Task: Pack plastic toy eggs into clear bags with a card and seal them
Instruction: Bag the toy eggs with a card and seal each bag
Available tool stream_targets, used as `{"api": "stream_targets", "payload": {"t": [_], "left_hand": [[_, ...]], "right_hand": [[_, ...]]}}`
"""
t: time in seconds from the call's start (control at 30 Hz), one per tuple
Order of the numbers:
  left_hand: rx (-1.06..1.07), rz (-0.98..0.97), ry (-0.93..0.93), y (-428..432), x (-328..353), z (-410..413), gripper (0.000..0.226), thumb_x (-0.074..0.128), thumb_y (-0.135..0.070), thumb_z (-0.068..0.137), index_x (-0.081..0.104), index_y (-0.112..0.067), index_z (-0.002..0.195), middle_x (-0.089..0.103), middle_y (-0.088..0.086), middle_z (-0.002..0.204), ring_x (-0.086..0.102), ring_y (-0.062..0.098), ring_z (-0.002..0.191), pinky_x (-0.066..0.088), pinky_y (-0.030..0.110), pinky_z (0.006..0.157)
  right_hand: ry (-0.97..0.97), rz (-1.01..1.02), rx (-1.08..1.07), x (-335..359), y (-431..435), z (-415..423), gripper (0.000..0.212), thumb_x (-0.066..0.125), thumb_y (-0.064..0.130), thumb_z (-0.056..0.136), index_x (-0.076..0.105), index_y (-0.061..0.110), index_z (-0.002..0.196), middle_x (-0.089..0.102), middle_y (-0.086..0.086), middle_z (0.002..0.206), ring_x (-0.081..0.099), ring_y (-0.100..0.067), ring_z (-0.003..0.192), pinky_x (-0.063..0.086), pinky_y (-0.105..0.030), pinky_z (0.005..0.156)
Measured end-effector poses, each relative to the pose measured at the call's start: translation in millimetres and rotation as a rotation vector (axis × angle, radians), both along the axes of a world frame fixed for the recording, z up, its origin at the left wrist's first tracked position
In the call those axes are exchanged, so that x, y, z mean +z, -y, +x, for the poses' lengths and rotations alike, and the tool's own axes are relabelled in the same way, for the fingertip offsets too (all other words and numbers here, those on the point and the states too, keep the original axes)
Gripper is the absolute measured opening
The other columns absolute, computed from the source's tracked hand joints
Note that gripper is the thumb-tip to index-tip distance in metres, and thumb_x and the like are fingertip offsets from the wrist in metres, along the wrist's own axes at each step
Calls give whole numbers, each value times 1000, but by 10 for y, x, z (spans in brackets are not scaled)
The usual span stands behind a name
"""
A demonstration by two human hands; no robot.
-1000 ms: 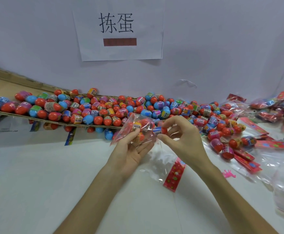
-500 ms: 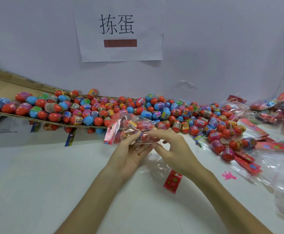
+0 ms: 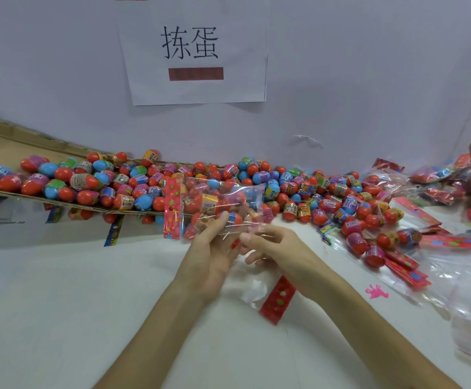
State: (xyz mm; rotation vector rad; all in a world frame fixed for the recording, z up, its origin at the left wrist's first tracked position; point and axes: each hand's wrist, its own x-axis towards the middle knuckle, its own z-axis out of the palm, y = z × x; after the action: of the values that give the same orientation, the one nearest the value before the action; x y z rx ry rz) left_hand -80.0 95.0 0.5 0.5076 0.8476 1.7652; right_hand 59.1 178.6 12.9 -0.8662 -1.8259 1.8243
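Bag (image 3: pixel 214 203) sideways, egg-filled; left hand (image 3: pixel 211 254), right hand (image 3: pixel 282 254) grip it.

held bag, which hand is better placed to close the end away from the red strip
Right, likely: the right hand pinches film at that end of the held bag; the left hand supports it from beneath.

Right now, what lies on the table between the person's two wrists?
A crumpled clear bag with a red patterned strip, shown in the head view.
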Motion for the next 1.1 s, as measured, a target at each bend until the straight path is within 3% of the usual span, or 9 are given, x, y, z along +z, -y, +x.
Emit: {"api": "stream_targets", "payload": {"t": [0.1, 0.23, 0.37, 0.5, 0.63, 0.73, 0.83, 0.97, 1.1], "left_hand": [[-50, -36, -85, 14, 5, 57, 27, 67, -37, 87, 82, -15, 89, 78, 11, 107, 72, 22, 102, 53, 38, 95], [-59, -16, -135, 32, 23, 81, 35, 62, -37, 91, 78, -13, 110, 73, 13, 119, 67, 23, 113, 53, 37, 98], [-67, 23, -134, 52, 62, 108, 40, 56, -36, 94, 71, -16, 125, 71, 11, 127, 65, 22, 120, 41, 48, 116], [-35, 65, -19, 70, 107, 35, 46, 58, -37, 95, 66, -20, 138, 67, 12, 136, 64, 29, 124, 51, 47, 107], [-41, 72, -2, 84, 167, -31, 51, 53, -45, 95, 67, -19, 137, 63, 12, 142, 62, 29, 128, 50, 44, 104], [-7, 35, -49, 79, 168, -32, 58, 57, -46, 91, 61, -18, 141, 66, 13, 139, 67, 27, 118, 50, 43, 105], [-18, 15, -167, 72, 149, -17, 52, 58, -46, 93, 60, -20, 137, 69, 9, 134, 72, 22, 113, 59, 37, 92], [-2, -41, -451, 52, 139, 18, 53, 67, -46, 90, 60, -20, 136, 75, 3, 124, 74, 26, 109, 61, 39, 89], [11, -77, -659, 35, 79, 59, 44, 71, -37, 87, 68, -19, 127, 78, 4, 111, 76, 28, 99, 63, 41, 86]], "right_hand": [[-164, -34, -26, -9, 69, -35, 17, 77, 32, 90, 75, 16, 92, 78, -11, 97, 74, -21, 84, 56, -26, 75], [-241, -70, -157, 33, 41, -31, 12, 69, 18, 96, 70, 9, 89, 77, -12, 94, 76, -25, 88, 57, -21, 72], [-314, -123, -235, 72, -6, 2, 9, 62, 8, 97, 64, 0, 95, 77, -10, 95, 76, -25, 90, 58, -22, 72], [-389, -84, -330, 150, -94, 88, 14, 52, 5, 98, 61, -5, 96, 75, -6, 90, 73, -18, 85, 57, -27, 77], [-519, -44, -358, 289, -164, 219, 20, 57, 15, 78, 57, 19, 59, 68, 1, 73, 67, -12, 72, 57, -27, 71], [-540, -18, -371, 301, -213, 269, 7, 57, 18, 74, 56, 12, 71, 68, -4, 78, 65, -16, 75, 55, -31, 75], [-454, 96, -398, 270, -229, 258, 10, 57, 15, 81, 59, 8, 74, 66, -4, 77, 63, -19, 78, 55, -36, 77], [-324, 360, -328, 251, -193, 212, 11, 56, 18, 76, 54, 10, 68, 65, 10, 68, 65, -7, 71, 56, -22, 63], [-288, 473, -296, 212, -143, 164, 9, 58, 18, 78, 63, 13, 72, 65, 2, 75, 64, -9, 73, 56, -21, 61]]}}
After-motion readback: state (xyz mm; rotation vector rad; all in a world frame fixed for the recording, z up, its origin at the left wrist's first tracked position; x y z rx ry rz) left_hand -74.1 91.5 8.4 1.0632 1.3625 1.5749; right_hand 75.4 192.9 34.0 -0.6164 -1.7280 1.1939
